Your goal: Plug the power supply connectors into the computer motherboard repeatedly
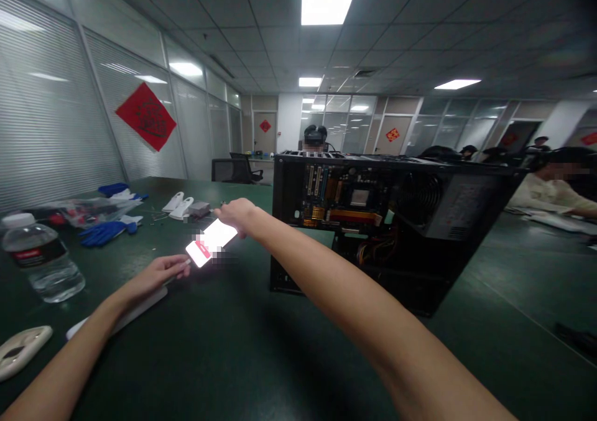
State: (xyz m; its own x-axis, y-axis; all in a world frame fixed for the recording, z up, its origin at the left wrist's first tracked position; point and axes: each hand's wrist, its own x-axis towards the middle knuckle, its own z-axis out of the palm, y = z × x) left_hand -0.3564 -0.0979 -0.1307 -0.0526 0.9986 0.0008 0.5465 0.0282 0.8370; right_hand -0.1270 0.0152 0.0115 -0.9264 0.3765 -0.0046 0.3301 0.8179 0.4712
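My right hand is closed around the far end of a smartphone, whose bright white screen shows a red patch at its near end. My left hand pinches the small light-coloured plug of a charging cable right by the phone's near end. Whether the plug sits in the phone's port I cannot tell. Under my left wrist lies a long white object, partly hidden by the forearm. To the right of both hands, an open black computer case stands with its motherboard exposed.
On the left are a water bottle, a beige phone case, blue gloves and a plastic bag. White pieces and a grey box lie beyond the phone on the green table. A person sits far right.
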